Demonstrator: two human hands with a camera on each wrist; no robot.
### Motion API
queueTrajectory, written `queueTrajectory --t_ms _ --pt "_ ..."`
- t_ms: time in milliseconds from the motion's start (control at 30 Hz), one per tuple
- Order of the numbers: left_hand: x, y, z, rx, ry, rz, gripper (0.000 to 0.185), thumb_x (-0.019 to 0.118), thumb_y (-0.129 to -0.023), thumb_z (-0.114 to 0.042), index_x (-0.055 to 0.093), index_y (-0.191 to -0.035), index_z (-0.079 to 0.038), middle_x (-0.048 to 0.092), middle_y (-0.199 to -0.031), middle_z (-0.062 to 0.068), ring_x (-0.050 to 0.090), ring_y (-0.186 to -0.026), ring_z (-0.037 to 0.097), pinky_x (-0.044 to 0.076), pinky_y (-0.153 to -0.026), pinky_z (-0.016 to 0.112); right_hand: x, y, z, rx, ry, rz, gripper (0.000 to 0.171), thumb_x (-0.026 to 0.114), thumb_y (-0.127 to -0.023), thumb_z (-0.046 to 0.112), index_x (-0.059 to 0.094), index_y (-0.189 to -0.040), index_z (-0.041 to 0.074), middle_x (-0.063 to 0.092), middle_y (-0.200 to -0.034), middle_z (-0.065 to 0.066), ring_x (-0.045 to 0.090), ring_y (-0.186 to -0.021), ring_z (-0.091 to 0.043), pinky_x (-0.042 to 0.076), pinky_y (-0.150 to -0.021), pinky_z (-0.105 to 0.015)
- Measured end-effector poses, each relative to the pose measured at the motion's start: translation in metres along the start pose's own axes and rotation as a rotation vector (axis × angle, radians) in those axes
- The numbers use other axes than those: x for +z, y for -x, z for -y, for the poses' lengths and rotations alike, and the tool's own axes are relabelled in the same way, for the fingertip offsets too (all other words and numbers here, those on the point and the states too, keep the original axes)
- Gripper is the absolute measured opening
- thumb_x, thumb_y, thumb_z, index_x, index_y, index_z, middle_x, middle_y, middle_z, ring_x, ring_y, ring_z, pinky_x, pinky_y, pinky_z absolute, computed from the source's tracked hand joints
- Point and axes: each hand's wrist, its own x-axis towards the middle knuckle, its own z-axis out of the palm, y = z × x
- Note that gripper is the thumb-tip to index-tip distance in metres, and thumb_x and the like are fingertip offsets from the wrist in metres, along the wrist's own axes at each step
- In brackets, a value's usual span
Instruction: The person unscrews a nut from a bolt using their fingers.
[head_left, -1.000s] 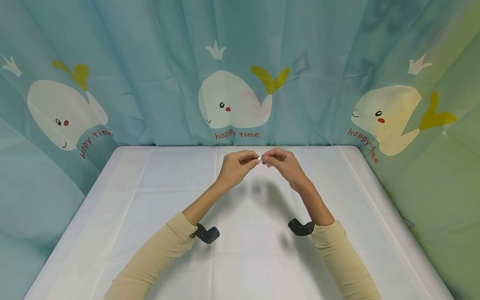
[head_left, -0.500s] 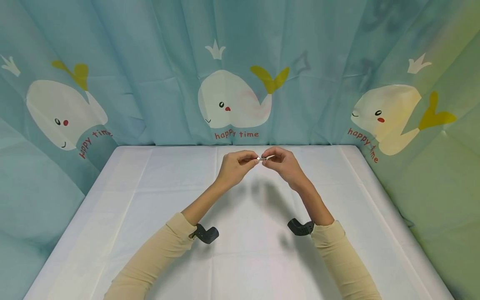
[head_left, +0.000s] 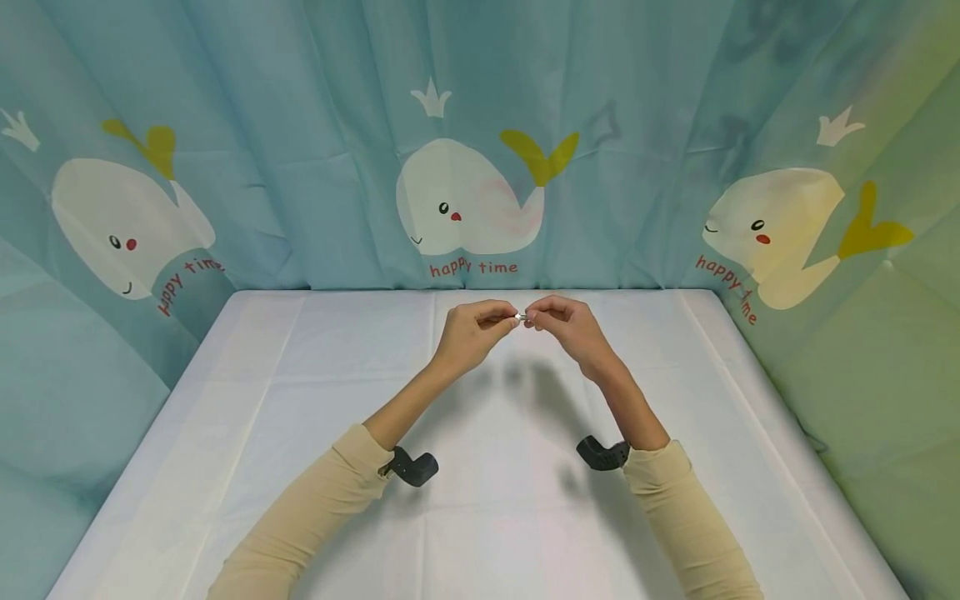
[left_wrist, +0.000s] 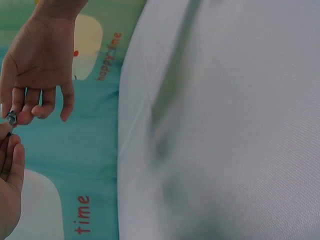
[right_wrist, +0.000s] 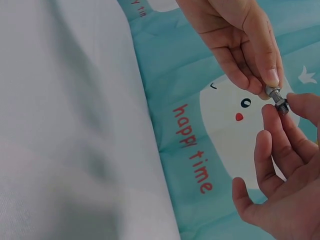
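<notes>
My two hands meet in the air above the far middle of the white table (head_left: 300, 400). Between them is a small metal bolt (head_left: 520, 317) with a dark nut on it. My left hand (head_left: 506, 318) pinches the silvery end between thumb and forefinger. My right hand (head_left: 536, 316) pinches the other end. In the right wrist view the bolt (right_wrist: 274, 93) shows a grey shank in the left hand (right_wrist: 267, 80) and a dark nut (right_wrist: 282, 106) at the right hand's fingertips (right_wrist: 295, 102). In the left wrist view the bolt (left_wrist: 11, 119) sits at the left edge.
A teal curtain (head_left: 315, 125) printed with white whales hangs close behind the table and round both sides. Black wrist cameras (head_left: 414, 468) (head_left: 602, 454) sit on both beige sleeves. A white cloth covers the table.
The right hand's fingers have shifted slightly on the bolt and back again. Both hands stay in the same place above the table.
</notes>
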Motion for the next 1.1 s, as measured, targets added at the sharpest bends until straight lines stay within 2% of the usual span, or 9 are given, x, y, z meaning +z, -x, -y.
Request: queueTrajectory --t_ms 133,267,433,633,767,867,933,1100 --pt "-0.0001 -0.0001 0.0004 -0.002 -0.008 0.002 0.009 0.073 -0.091 -0.005 0.076 -0.098 0.000 0.074 -0.091 0.008 0.072 -0.085 0.017 0.058 -0.077 0.027 -0.0002 0.0010 0.0008 -0.009 -0.009 0.000 0.024 0.068 -0.095 0.013 0.066 -0.111 -0.005 0.068 -0.104 -0.006 0.062 -0.107 -0.030 0.047 -0.100 -0.048" --pt "-0.0002 0.0002 0.0006 -0.003 -0.009 0.003 0.008 0.073 -0.091 -0.004 0.076 -0.097 0.000 0.074 -0.091 0.008 0.072 -0.085 0.017 0.058 -0.077 0.027 -0.0003 0.0012 0.0009 -0.032 0.005 0.006 0.020 0.069 -0.093 0.009 0.066 -0.108 -0.003 0.066 -0.105 -0.006 0.063 -0.100 -0.022 0.050 -0.093 -0.044" --pt "-0.0006 0.0005 0.0004 0.003 -0.001 0.000 0.007 0.074 -0.091 -0.004 0.076 -0.097 0.000 0.074 -0.091 0.007 0.072 -0.085 0.017 0.058 -0.078 0.027 -0.0001 0.0011 0.0016 -0.062 -0.003 0.022 0.015 0.068 -0.092 0.003 0.065 -0.105 -0.004 0.065 -0.104 -0.010 0.062 -0.096 -0.023 0.051 -0.086 -0.041" --pt "-0.0008 0.0004 -0.0002 0.011 0.014 0.001 0.010 0.074 -0.090 -0.004 0.076 -0.098 0.001 0.074 -0.092 0.009 0.072 -0.086 0.019 0.058 -0.078 0.028 -0.0008 0.0011 0.0018 -0.036 0.006 0.026 0.025 0.065 -0.098 0.015 0.062 -0.115 -0.002 0.063 -0.110 -0.007 0.060 -0.100 -0.022 0.048 -0.097 -0.046" --pt "-0.0009 0.0005 -0.0005 0.011 0.014 0.003 0.009 0.073 -0.091 -0.004 0.076 -0.098 0.001 0.074 -0.092 0.008 0.072 -0.085 0.016 0.058 -0.077 0.027 -0.0011 0.0004 0.0011 0.003 -0.002 0.028 0.029 0.062 -0.100 0.021 0.064 -0.114 -0.003 0.065 -0.105 -0.009 0.060 -0.099 -0.023 0.048 -0.096 -0.042" --pt "-0.0005 0.0005 0.0003 0.015 0.011 0.009 0.008 0.073 -0.091 -0.004 0.076 -0.098 0.000 0.074 -0.091 0.007 0.072 -0.084 0.015 0.058 -0.077 0.026 -0.0008 0.0009 0.0011 0.016 -0.006 0.030 0.026 0.063 -0.099 0.019 0.066 -0.111 -0.005 0.066 -0.105 -0.015 0.061 -0.098 -0.025 0.049 -0.094 -0.040" --pt "-0.0003 0.0007 0.0007 0.016 0.006 0.013 0.008 0.073 -0.091 -0.004 0.076 -0.097 0.000 0.074 -0.091 0.007 0.072 -0.084 0.015 0.058 -0.077 0.026 -0.0007 0.0019 0.0012 0.013 -0.012 0.031 0.028 0.064 -0.098 0.016 0.064 -0.113 -0.007 0.066 -0.107 -0.016 0.062 -0.100 -0.024 0.049 -0.096 -0.042" --pt "0.0001 0.0009 0.0009 0.015 -0.004 0.012 0.007 0.073 -0.091 -0.004 0.076 -0.097 -0.001 0.074 -0.091 0.007 0.072 -0.084 0.015 0.058 -0.078 0.026 -0.0009 0.0030 0.0010 -0.016 -0.008 0.031 0.025 0.067 -0.093 0.009 0.064 -0.113 -0.006 0.065 -0.107 -0.011 0.063 -0.099 -0.024 0.051 -0.092 -0.040"
